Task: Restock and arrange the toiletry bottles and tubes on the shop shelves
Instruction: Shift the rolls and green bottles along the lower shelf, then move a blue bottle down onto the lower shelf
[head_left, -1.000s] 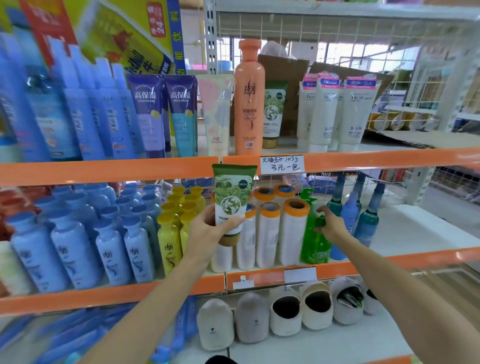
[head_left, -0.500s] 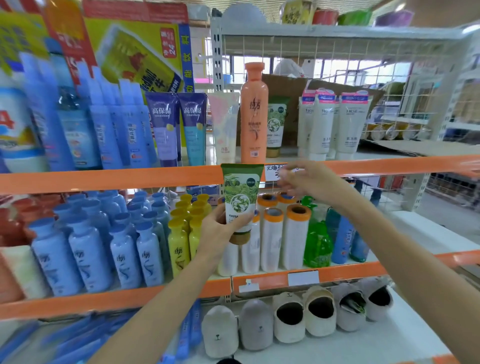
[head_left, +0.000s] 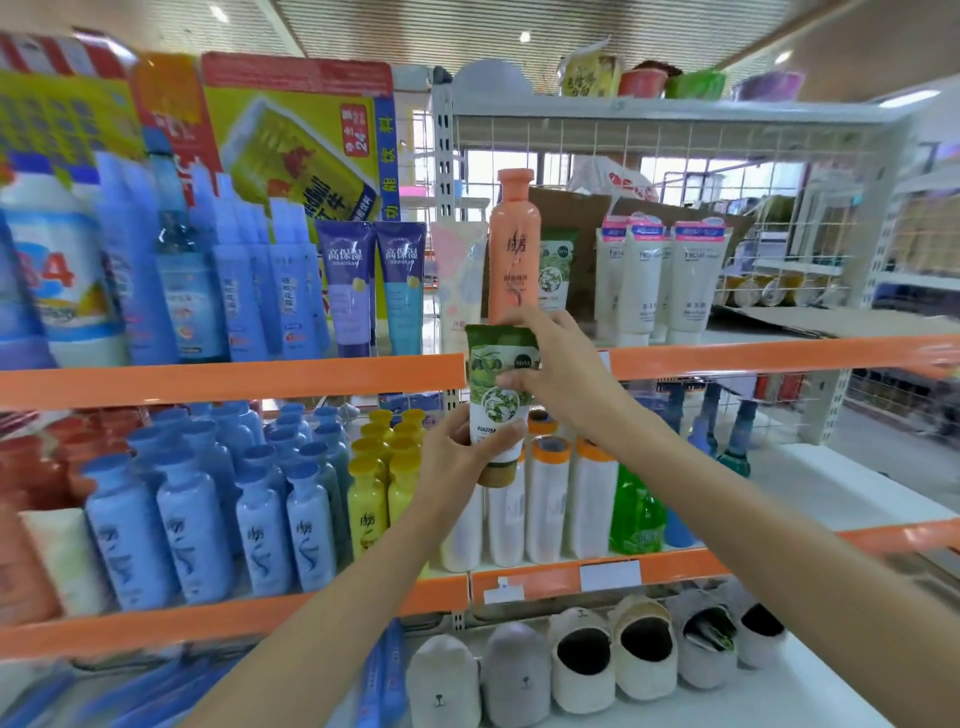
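I hold a green-and-white tube (head_left: 496, 408) with a gold cap pointing down, in front of the upper shelf's orange rail (head_left: 260, 376). My left hand (head_left: 454, 460) grips its lower part. My right hand (head_left: 558, 364) pinches its upper end, fingers over the crimped top and thumb on the front, just below the tall orange bottle (head_left: 514, 249) on the upper shelf. A matching green tube (head_left: 556, 270) stands behind that bottle, partly hidden.
The upper shelf holds purple and teal tubes (head_left: 371, 291), a pale pink tube (head_left: 460, 280) and white facial tubes (head_left: 670, 280). On the middle shelf stand blue bottles (head_left: 208, 519), yellow bottles (head_left: 374, 488), white rolls (head_left: 545, 509) and a green bottle (head_left: 636, 514). Slippers (head_left: 582, 660) lie on the bottom shelf.
My right hand left the green bottle on the middle shelf, rose past the price tag and closed on the tube's top. The view tilted upward.
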